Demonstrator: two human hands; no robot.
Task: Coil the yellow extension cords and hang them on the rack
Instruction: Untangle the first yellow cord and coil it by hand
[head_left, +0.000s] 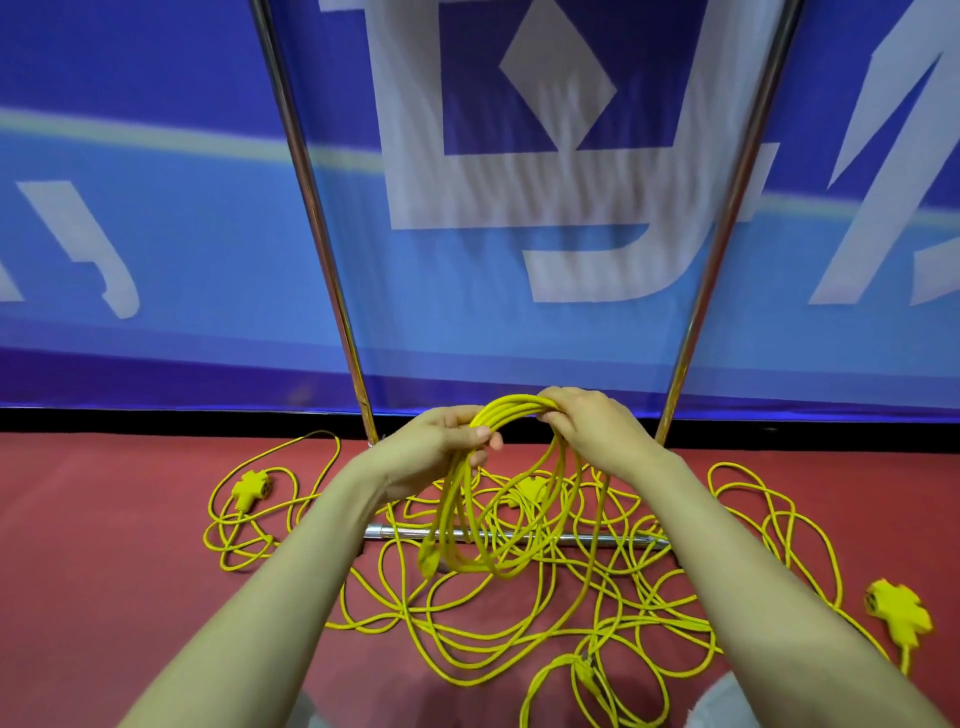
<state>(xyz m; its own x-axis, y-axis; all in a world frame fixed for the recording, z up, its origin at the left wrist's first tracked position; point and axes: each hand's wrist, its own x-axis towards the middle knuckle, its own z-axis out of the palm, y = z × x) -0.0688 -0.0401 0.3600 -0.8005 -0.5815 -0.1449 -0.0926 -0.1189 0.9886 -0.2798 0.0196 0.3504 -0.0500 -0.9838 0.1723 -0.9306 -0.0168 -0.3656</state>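
**Coil** (511, 402): yellow round-sheathed cord, smooth and flexible, gathered in several loops. The top of the bundle arches between both hands. The loops hang down in a long oval in front of the rack's base bar, and a moulded yellow plug (428, 560) dangles at their lower left.

**Left grip** (431, 447): closed on the coil's left side. The thumb lies across the strands and the fingers curl round them.

**Right grip** (592, 426): closed over the top right of the coil, fingers wrapped down around the bundle. Both forearms are bare.

**Loose cords** (519, 639): the same yellow cord, uncoiled, spread in a tangle of overlapping loops on the floor under and around the hanging coil. They cross over the base bar and reach toward the floor's left and right sides.

**Sockets**: three yellow, cross-shaped plastic blocks.
- One lies left (252, 488) of the rack.
- One lies far right (898, 616).
- One is partly hidden behind the coil (527, 491).

**Rack**: polished metal tubes.
- The left upright (311, 208) and right upright (727, 208) rise from the floor's back edge.
- The base bar (545, 538) lies flat among the cords.

**Floor** (104, 571): matt red surface.

**Banner** (156, 234): blue fabric with large white shapes, standing along the floor's back edge behind the rack.
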